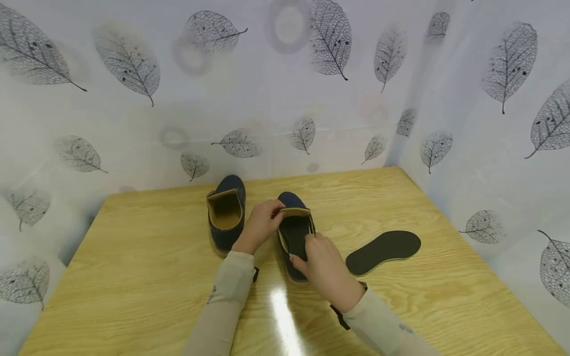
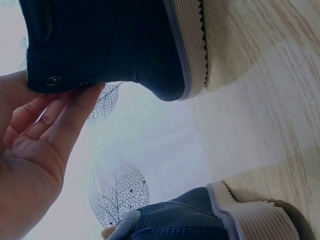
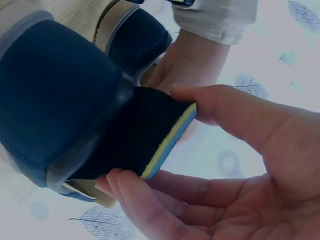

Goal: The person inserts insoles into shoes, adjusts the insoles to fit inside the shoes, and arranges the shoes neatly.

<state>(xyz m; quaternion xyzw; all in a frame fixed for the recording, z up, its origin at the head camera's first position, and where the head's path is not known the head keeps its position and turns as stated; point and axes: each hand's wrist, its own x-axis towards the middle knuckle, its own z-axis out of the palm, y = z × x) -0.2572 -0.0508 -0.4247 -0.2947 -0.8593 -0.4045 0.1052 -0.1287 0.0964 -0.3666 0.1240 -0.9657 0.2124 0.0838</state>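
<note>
A dark blue shoe (image 1: 291,200) with a tan lining stands at the middle of the table, toe pointing away. My left hand (image 1: 260,226) pinches its upper beside the raised tongue, near the metal eyelets seen in the left wrist view. A black insole (image 3: 145,130) with a yellow and blue layered edge is partly inside this shoe, its heel end sticking out of the opening. My right hand (image 1: 327,269) grips that end by its two sides, thumb on one edge and fingers on the other. The insole's front part is hidden in the shoe.
The matching shoe (image 1: 227,238) stands to the left, its tongue raised. A second black insole (image 1: 384,250) lies flat on the wooden table (image 1: 147,277), right of my right hand. Behind the table hangs a white leaf-print curtain (image 1: 267,94), which continues along both sides.
</note>
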